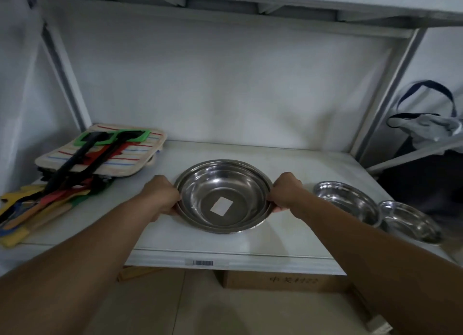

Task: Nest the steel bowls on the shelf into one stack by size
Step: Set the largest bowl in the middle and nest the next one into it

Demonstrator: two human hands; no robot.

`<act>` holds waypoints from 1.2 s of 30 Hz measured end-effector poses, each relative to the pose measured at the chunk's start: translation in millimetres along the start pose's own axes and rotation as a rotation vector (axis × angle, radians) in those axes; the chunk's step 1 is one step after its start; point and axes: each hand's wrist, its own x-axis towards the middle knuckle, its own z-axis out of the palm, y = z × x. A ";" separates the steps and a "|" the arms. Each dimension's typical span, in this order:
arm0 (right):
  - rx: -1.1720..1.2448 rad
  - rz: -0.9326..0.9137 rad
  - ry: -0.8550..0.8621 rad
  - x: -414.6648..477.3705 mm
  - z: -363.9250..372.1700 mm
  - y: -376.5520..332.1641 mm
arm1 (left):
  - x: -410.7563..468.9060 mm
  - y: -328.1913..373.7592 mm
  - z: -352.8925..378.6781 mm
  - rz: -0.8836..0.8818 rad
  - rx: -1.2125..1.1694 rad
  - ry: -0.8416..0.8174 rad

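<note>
Left hand (162,195) and right hand (285,193) closed on opposite rims of the nested round steel bowls (223,196), mid white shelf (250,244) | two loose shiny steel bowls, nearer (347,201) and farther (411,222), lie rightward, side by side | right hand nearer them.
</note>
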 end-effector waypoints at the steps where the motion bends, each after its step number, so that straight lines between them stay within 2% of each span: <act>1: 0.008 0.012 0.008 1.8 -8.1 8.5 | -1.8 5.9 9.5 0.013 -0.003 -0.006; 7: 0.031 0.028 0.023 11.2 -30.5 43.2 | -4.5 23.7 46.6 0.040 0.006 -0.032; 16: 0.043 0.002 0.043 6.8 -30.1 52.2 | 2.7 16.2 51.4 0.033 0.047 -0.017; 19: 0.011 -0.030 0.060 -8.6 -40.6 50.5 | -7.9 25.5 55.4 0.055 0.323 0.069; 20: -0.025 -0.048 0.086 -14.7 -46.8 51.1 | -15.7 32.3 58.0 0.108 0.438 0.134; 22: -0.057 -0.082 0.139 -26.6 -63.0 55.3 | -38.1 50.0 69.6 0.312 0.514 0.243; 25: 0.039 -0.085 0.257 -42.9 -95.6 70.3 | -86.7 79.4 103.3 0.688 0.371 0.294; 27: 0.204 -0.028 0.326 -47.4 -120.6 90.5 | -122.8 97.5 132.8 0.841 0.231 0.196; 29: 0.434 0.093 0.364 -49.4 -144.5 119.5 | -153.1 110.7 166.3 0.774 0.201 -0.040; 30: 0.553 0.178 0.381 -49.8 -155.1 136.6 | -164.8 115.2 183.4 0.661 0.180 -0.189; 32: 0.801 0.330 0.407 -55.3 -171.3 171.2 | -175.9 117.7 217.9 0.307 0.024 -0.436; 34: 0.982 0.455 0.442 -59.9 -180.0 205.2 | -174.4 115.1 246.9 0.022 -0.159 -0.496; 36: 1.035 0.536 0.440 -61.7 -185.9 233.3 | -165.3 112.2 269.5 -0.099 -0.233 -0.465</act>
